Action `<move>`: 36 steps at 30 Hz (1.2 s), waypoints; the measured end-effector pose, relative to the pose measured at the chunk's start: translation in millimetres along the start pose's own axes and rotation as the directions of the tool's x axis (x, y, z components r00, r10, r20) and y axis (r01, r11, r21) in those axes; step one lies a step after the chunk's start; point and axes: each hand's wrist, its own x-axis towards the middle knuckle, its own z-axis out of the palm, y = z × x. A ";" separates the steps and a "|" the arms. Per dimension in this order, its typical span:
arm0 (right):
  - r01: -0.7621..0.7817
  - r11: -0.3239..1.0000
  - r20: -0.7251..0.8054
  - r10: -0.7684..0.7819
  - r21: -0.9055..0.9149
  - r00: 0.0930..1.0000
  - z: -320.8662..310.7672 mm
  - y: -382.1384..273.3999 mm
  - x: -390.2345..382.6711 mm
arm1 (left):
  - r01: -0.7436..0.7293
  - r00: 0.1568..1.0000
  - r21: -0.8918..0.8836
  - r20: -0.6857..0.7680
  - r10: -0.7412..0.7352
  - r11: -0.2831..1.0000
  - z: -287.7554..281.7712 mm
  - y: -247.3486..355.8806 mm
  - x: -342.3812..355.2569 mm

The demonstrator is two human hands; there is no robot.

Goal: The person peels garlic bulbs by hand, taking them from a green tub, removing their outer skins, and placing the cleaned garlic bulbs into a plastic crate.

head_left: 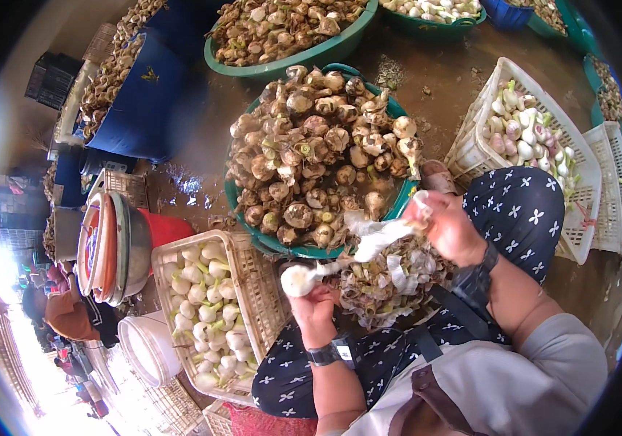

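Observation:
My left hand (316, 311) is closed around a white garlic bulb (298, 280), its pale stem pointing right. Up and to the right, my right hand (447, 227) pinches a strip of white garlic skin (382, 240), which is smeared by motion. Under both hands, a heap of loose purple-white peelings (398, 280) lies in front of my lap. Just beyond stands a green tub (235, 196) piled with brown, unpeeled garlic bulbs (314, 138), its near rim close to my right hand.
A cream crate (249, 291) of cleaned bulbs stands at left; another crate (471, 123) holds purple-white garlic at right. Farther off are a green tub (289, 67) and a blue barrel (136, 102) of garlic. Stacked basins (118, 247), a white bucket (150, 349) and another person (71, 316) are leftward.

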 end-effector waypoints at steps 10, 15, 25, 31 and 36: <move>0.024 -0.180 -0.012 0.198 -0.983 0.980 -41.2 85.3 100.7 | -0.180 0.699 -0.591 0.486 0.525 0.786 5.5 85.9 -52.6; 0.483 -0.600 0.153 0.516 -0.638 0.843 -81.7 145.2 133.5 | -0.439 0.873 0.150 0.307 0.380 0.886 26.1 10.3 -18.7; 0.379 0.298 0.318 -0.234 -0.876 0.919 55.4 75.5 44.1 | -0.472 0.863 0.441 0.411 0.296 0.764 56.1 -71.0 -32.3; 0.551 -0.093 0.513 0.267 -0.829 0.816 53.2 71.9 23.4 | -0.557 0.825 0.616 0.489 0.284 0.557 23.7 -45.2 -18.0; 0.567 -0.122 0.530 0.240 -0.815 0.813 40.7 87.9 20.4 | -0.463 0.863 0.658 0.488 0.131 0.594 17.1 -44.5 -14.8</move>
